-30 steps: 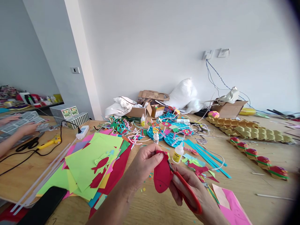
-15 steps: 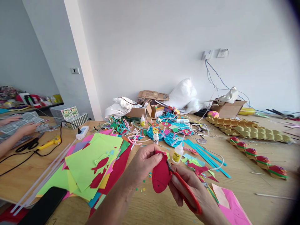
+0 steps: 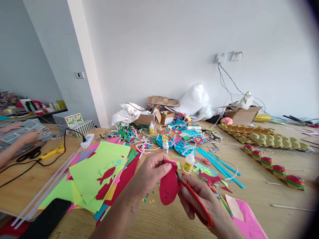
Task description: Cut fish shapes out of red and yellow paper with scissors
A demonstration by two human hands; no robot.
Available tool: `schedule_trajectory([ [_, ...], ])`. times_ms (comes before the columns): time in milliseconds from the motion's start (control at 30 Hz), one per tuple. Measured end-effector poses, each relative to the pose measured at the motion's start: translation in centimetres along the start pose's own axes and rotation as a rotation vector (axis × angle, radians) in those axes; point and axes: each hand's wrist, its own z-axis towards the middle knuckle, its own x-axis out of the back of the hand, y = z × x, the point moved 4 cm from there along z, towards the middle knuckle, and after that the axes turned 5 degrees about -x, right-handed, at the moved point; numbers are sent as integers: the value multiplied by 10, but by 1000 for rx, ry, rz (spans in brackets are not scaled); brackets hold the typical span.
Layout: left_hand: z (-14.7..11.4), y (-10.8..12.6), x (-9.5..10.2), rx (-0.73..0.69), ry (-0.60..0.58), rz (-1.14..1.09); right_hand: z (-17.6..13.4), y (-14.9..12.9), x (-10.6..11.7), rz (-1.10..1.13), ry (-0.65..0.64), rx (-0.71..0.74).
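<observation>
Left hand: was clamped on the red fish cutout at 6 o'clock, its thumb hiding part of the upper end.
Right hand: gripped the red-handled scissors; their tips were hard to make out.
Cut off: black phone at 8 o'clock and pink sheet at 4 ran past the lower edge.
Table: was wooden.
Wall: was pale, with sockets at 2 o'clock.

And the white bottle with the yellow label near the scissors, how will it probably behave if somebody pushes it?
The bottle stands upright and is taller than wide, so it may tip if bumped high. Its body looks round, so it could roll once fallen. It looks like plastic, so breaking seems unlikely.
</observation>
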Motion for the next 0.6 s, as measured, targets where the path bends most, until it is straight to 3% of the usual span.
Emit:
schedule_trajectory([
  [300, 0, -5, 3, 42, -29, 51, -3, -8, -1, -42, 43, -45],
  [600, -1, -3, 4, 86, -61, -44, -1, 5, 1, -17, -3, -2],
])
